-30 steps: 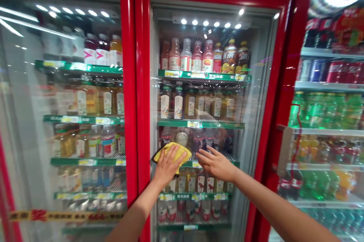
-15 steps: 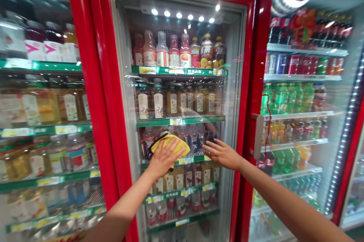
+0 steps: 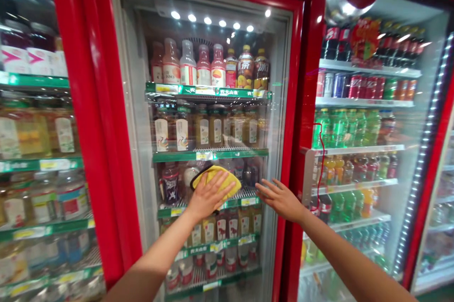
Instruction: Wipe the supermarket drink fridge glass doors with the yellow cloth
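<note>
- Head view: pressing a yellow microfibre cloth (image 3: pixel 223 180) against the glass door (image 3: pixel 275 122) of a red drinks cooler (image 3: pixel 298 150) under the flat, open left hand (image 3: pixel 209 196), mid-wipe (next stroke calling for even pressure).
- Holding the right hand (image 3: pixel 280 200) open and empty, fingers spread, just beside the cloth.

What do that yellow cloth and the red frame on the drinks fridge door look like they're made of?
The yellow cloth looks like soft microfibre: matte, slightly fuzzy, and pressed flexibly under the left hand, with a dark bound edge. The red door frame looks like painted metal, smooth and glossy with a bright sheen, though it could be plastic; the look leaves that open.
</note>
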A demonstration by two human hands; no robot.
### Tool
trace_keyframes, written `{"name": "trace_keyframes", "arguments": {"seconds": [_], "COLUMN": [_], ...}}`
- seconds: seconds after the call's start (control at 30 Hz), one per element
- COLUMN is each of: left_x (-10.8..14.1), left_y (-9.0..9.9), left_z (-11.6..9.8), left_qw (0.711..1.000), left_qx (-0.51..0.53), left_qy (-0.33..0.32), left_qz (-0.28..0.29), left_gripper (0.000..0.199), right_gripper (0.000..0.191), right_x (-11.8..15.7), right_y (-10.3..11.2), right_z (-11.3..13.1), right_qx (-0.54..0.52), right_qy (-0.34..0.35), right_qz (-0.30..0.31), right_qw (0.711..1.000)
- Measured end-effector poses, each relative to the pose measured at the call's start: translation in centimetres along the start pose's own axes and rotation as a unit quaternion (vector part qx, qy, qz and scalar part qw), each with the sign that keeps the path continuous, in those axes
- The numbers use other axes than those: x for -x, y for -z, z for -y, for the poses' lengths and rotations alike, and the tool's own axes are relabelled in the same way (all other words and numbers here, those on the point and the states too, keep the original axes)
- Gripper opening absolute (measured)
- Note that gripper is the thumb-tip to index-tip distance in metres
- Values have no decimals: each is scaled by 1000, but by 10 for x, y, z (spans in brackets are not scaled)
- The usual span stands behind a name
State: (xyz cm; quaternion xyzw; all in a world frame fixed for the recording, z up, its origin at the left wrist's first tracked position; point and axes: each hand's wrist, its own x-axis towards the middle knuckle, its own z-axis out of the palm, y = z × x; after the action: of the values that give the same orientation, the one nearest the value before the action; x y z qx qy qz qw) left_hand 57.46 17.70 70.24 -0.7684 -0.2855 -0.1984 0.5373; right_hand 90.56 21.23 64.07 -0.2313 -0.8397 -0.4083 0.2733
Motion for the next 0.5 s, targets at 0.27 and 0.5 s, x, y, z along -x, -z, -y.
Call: {"name": "trace_keyframes", "arguments": {"seconds": [0.27,0.5], "left_x": [-109,-68], "left_y": [-7,-16], "left_z": [-23,-43], "left_qw": [964,999], "left_qx": [-18,37], "left_qy": [254,-25], "left_qz": [-77,-11], "left_gripper": [67,59], "right_gripper": [63,55], "right_x": [11,39], "right_y": [7,3], "right_z": [-19,-32], "right_qx": [-6,-21], "right_qy": [-149,-122], "right_qz": [-6,1], "right_qw": [989,992]}}
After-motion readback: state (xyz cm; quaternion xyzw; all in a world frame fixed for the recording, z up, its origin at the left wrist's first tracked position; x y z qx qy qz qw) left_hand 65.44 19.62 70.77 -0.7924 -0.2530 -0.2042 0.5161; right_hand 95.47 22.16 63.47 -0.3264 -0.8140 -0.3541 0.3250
